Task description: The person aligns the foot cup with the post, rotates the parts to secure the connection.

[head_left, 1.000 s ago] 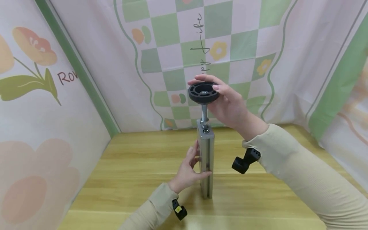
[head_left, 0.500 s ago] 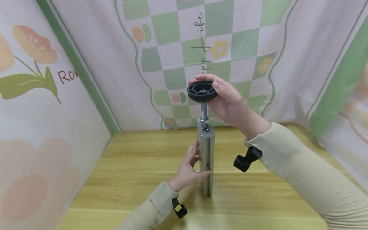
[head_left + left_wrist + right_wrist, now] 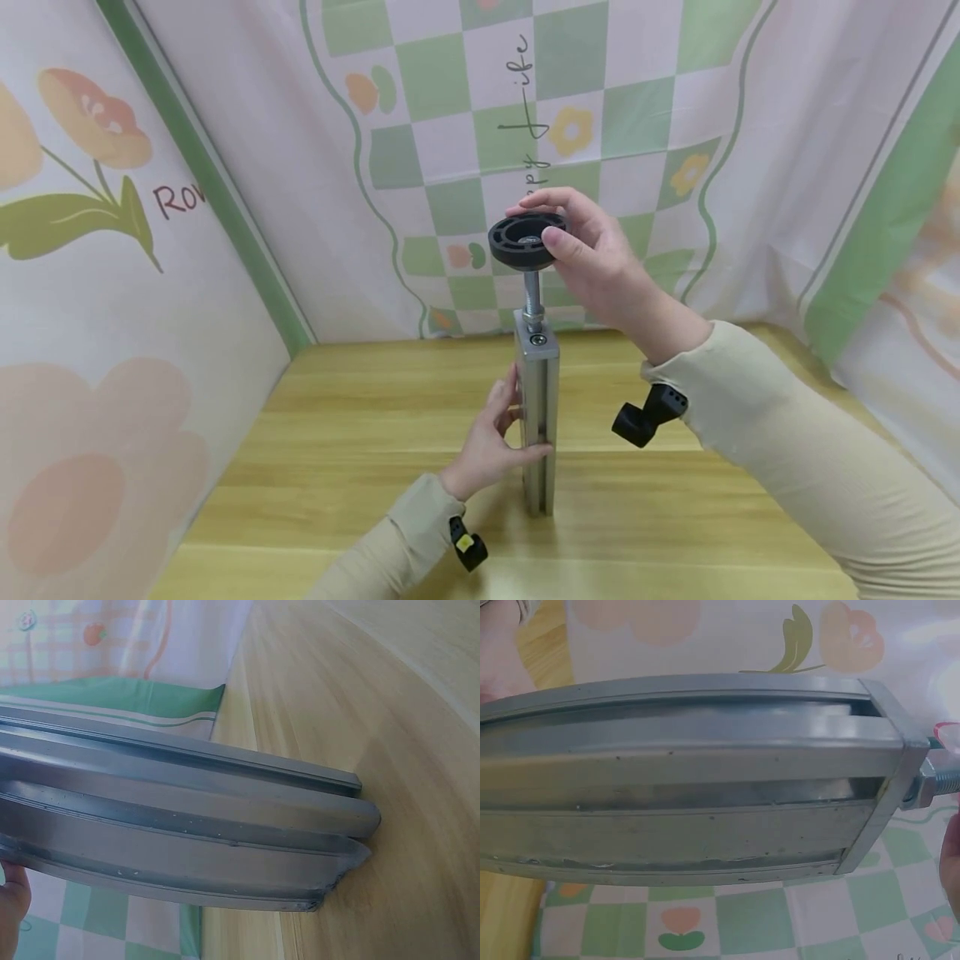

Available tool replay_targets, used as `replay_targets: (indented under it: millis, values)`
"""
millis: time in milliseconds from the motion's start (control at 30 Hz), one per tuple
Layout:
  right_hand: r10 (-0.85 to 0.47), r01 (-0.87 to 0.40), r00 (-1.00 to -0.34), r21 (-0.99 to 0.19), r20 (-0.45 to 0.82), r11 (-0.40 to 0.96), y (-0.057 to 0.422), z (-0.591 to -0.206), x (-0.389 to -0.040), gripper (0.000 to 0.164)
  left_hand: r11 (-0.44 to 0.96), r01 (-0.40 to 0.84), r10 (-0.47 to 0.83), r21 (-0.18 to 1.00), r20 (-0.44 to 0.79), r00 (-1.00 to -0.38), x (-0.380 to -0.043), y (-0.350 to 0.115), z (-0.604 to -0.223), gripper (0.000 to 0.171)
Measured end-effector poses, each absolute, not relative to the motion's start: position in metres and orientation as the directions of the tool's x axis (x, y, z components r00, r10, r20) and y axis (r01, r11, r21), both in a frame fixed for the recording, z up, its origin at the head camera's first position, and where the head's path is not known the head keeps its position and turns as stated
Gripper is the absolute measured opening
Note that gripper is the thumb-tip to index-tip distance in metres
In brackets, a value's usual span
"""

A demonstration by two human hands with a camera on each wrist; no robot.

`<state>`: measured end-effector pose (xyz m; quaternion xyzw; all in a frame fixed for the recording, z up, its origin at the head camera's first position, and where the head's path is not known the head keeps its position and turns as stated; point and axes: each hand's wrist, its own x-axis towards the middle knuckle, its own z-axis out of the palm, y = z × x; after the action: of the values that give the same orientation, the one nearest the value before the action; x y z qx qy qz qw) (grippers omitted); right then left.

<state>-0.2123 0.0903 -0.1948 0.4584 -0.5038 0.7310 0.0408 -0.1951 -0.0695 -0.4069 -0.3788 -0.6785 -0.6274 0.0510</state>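
Here, the right grip [image 3: 600,262] pinches a black foot [image 3: 513,256] cupping a bolt [image 3: 529,240].

The left grip [image 3: 482,460] is partly hidden behind the metal profile [image 3: 539,408], itself cropped at left in both wrist views

My head view comes through bright and evenly lit, with a faint shadow on the table [image 3: 360,408]. Both wrist views reach me dimmer and greyer, their lenses bowing the straight metal bar [image 3: 180,825]. On the right wrist, white glare washes out the curtain [image 3: 727,637] by the frame's right edge.
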Motion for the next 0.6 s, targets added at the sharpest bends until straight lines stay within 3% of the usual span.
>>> replay_targets:
  millis: [100,267,433,600]
  values:
    - [-0.351,-0.592,-0.63,-0.721,0.693,-0.361,0.09,-0.193,-0.209,0.024,-0.078,0.588,0.449,0.805,0.555,-0.7,-0.196,-0.069,-0.407,0.113]
    - [-0.277,-0.62,-0.711,-0.762,0.647,-0.187,0.089,-0.187,-0.2,0.038,-0.081,0.59,0.445,0.803,0.559,-0.699,-0.195,-0.069,-0.405,0.115]
    - [-0.202,-0.64,-0.732,-0.759,0.65,-0.123,0.085,-0.185,-0.197,0.042,-0.071,0.576,0.45,0.815,0.541,-0.71,-0.194,-0.069,-0.405,0.114]
    - [-0.115,-0.693,-0.72,-0.719,0.684,0.059,0.079,-0.185,-0.193,0.042,-0.05,0.572,0.456,0.819,0.528,-0.717,-0.194,-0.07,-0.405,0.112]
